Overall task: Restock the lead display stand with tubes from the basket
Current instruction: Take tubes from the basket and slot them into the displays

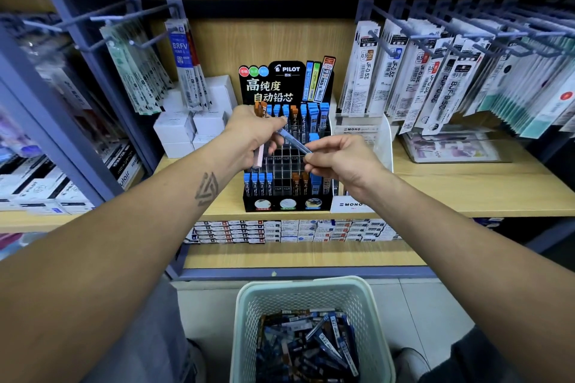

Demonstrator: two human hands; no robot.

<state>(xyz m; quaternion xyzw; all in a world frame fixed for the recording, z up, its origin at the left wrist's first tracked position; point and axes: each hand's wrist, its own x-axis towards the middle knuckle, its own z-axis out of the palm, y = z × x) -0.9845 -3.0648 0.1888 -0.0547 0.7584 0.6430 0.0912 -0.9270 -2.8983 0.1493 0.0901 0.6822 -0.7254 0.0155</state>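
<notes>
Head view looks down at a wooden shelf (466, 193) carrying the black lead display stand (287, 149), which sits far of a pale green basket (311, 292) on the floor. Loose lead tubes (311, 348) fill the basket's bottom, near and well below both hands. Blue and brown tubes stand in some of the stand's grid slots. In front of the stand, the left hand (252, 137) and right hand (339, 158) each pinch one end of a blue lead tube (295, 141), held tilted between them. The left hand's lower fingers also curl around a pale pink tube (259, 154) pointing downward.
</notes>
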